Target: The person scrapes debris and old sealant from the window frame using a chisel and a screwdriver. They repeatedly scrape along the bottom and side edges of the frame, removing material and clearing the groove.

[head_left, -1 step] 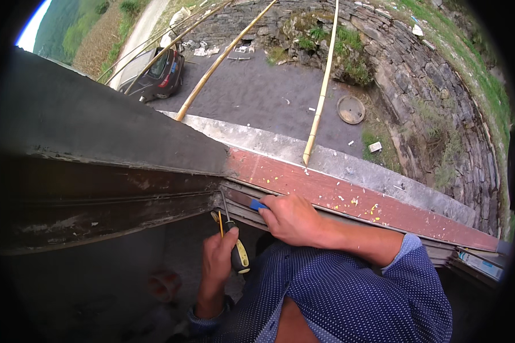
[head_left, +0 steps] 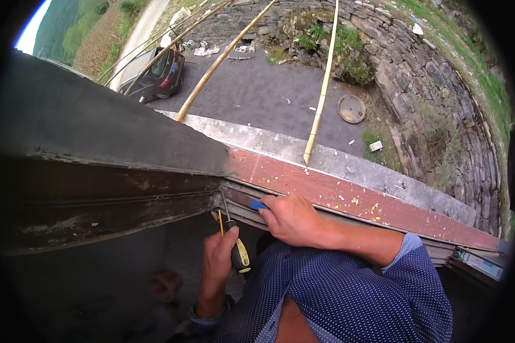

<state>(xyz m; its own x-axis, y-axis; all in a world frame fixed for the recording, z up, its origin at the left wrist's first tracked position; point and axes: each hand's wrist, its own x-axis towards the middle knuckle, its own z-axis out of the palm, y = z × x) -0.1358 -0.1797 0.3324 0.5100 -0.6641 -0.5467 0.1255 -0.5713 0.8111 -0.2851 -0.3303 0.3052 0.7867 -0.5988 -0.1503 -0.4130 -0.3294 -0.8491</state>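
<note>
My left hand (head_left: pixel 216 254) is closed around a screwdriver (head_left: pixel 241 251) with a black and yellow handle. Its metal shaft points up to the inner corner of the dark window frame (head_left: pixel 246 204). A thin yellow-orange stick (head_left: pixel 220 222) rises out of the same fist, beside the shaft. Over the frame's lower rail, my right hand (head_left: pixel 294 220) pinches a small flat blue piece (head_left: pixel 257 204) between thumb and fingers. Most of this piece is covered by the hand, so its kind does not show.
Beyond the frame runs a reddish sill (head_left: pixel 280 178) strewn with yellow and white chips, then a concrete ledge (head_left: pixel 349 168). A bamboo pole (head_left: pixel 320 91) slants outward. A grey plastered wall (head_left: pixel 114 126) borders the left. Below outside are a car (head_left: pixel 154 74) and a stone wall (head_left: pixel 429 97).
</note>
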